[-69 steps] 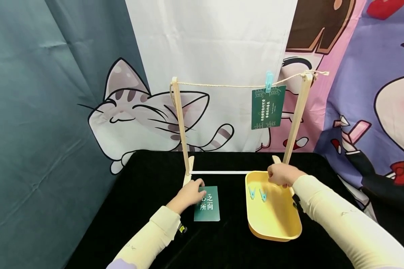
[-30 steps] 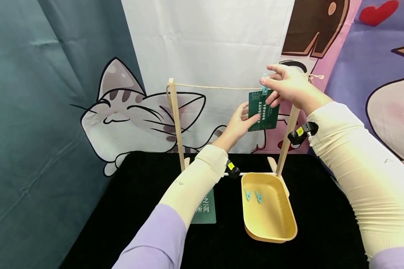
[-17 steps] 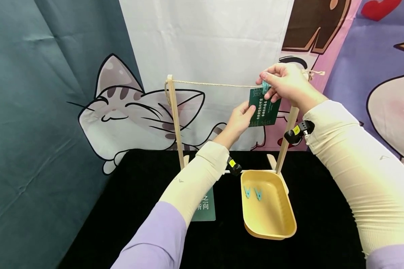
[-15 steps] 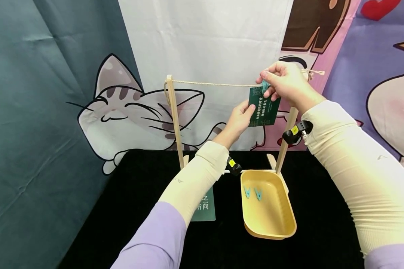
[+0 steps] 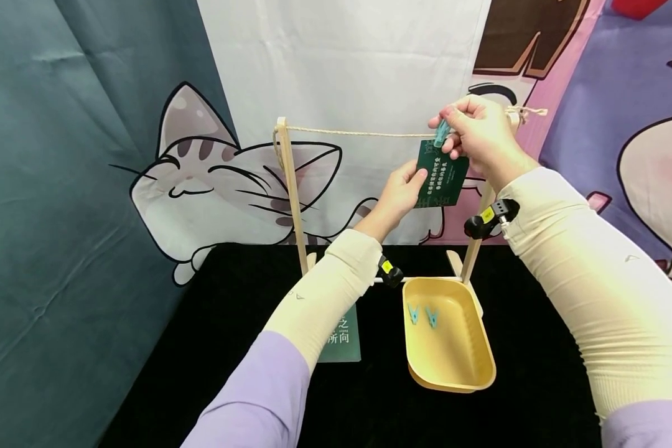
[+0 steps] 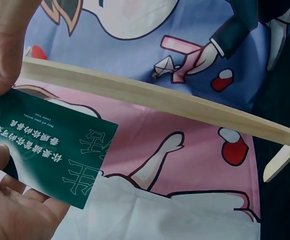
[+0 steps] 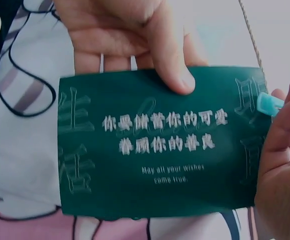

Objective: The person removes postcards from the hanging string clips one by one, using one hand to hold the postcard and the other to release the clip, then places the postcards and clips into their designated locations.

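Note:
A dark green card with white lettering is up at the right end of the string. My left hand holds its left edge, thumb on the printed face and fingers behind, as the right wrist view shows. At the card's top edge sits a light blue clothespin, tilted, which my right hand pinches between thumb and fingers. In the right wrist view, the clothespin overlaps the card's border. Whether it still grips the string cannot be made out.
The string runs between two wooden posts. A yellow tray on the black cloth contains two blue clothespins. Another green card lies left of the tray, partly covered by my left sleeve.
My left hand has risen from the lower card and taken hold of the hanging one. My right hand has left the tray and pinched the clothespin, which now tilts.

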A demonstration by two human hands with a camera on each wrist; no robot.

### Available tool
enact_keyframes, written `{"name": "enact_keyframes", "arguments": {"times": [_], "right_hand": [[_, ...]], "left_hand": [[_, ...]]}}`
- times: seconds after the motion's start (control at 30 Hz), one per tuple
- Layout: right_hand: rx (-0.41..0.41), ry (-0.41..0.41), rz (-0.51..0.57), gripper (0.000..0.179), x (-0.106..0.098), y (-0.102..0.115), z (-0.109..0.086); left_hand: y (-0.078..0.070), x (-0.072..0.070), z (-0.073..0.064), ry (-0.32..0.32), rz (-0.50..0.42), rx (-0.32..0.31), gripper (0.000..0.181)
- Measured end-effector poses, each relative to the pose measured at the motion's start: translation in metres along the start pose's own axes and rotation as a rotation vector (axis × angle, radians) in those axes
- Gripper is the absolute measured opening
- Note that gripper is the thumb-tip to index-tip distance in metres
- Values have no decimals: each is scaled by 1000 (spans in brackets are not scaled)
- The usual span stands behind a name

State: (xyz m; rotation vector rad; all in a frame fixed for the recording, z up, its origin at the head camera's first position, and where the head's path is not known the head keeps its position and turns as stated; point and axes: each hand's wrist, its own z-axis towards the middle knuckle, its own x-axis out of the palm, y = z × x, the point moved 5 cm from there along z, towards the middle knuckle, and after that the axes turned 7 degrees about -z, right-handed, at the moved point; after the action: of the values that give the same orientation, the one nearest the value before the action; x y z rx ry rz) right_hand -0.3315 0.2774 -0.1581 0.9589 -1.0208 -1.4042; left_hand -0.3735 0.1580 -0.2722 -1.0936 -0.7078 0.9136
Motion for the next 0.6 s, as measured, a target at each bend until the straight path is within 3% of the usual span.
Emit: {"name": "enact_keyframes", "arguments": {"times": [0.4, 0.6], "right_hand": [[36, -31, 466, 18, 0, -6, 3], [9, -74, 603, 18, -1, -8, 6]], "left_hand": [[10, -5, -5, 34, 43, -47, 32], [13, -14, -4, 15, 77, -67, 32]]}}
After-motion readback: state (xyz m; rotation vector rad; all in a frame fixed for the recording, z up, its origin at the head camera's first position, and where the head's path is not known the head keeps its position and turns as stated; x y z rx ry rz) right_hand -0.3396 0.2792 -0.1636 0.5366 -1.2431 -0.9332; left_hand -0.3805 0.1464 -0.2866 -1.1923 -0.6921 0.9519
